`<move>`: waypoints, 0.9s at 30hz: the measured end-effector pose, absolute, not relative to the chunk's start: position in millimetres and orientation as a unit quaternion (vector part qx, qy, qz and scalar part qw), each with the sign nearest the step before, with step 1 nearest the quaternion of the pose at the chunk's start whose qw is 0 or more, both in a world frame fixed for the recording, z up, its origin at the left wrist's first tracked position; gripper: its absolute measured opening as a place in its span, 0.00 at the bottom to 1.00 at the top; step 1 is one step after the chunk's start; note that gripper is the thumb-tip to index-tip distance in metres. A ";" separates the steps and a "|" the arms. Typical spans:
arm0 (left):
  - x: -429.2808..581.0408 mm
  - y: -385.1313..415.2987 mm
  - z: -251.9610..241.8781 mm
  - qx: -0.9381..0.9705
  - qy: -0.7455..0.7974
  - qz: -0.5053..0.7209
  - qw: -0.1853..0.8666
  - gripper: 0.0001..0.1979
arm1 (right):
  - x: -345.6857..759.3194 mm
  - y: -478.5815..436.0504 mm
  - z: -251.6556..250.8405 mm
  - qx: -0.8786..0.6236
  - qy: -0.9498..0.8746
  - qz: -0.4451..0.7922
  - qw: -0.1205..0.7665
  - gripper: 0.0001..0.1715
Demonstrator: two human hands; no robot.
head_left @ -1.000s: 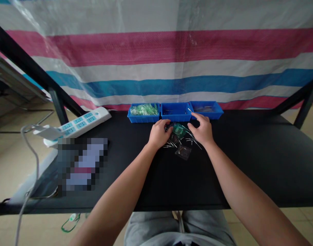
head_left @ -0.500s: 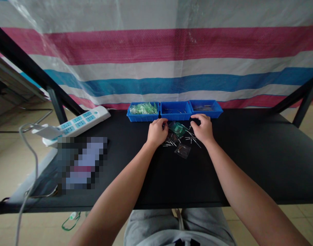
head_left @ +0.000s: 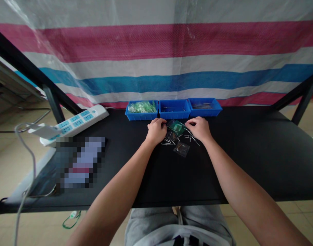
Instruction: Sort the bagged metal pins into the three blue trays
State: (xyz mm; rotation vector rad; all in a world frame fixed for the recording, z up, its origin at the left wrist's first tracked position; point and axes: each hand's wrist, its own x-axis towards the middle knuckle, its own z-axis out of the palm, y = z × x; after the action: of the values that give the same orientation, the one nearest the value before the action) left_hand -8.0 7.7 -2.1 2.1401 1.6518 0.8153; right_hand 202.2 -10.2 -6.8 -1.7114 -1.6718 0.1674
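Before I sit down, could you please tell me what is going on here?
A person's left hand and right hand flank thin metal pins and a green packet scattered on a black table. Whether either hand grips anything is too small to tell. A small clear bag lies on the near side, and three blue bins stand in a row behind; the left one holds greenish plastic.
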 end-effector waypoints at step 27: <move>-5.8 -7.4 7.9 0.778 0.525 0.342 0.045 0.09 | 196.9 -16.5 -1.0 -0.598 -0.630 0.169 0.466 0.19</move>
State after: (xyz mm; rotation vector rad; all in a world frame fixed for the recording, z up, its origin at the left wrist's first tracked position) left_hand -5.8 -7.4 7.9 2.3753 1.6043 1.0451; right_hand 196.9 -16.5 -1.0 -1.4689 -1.5466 0.4153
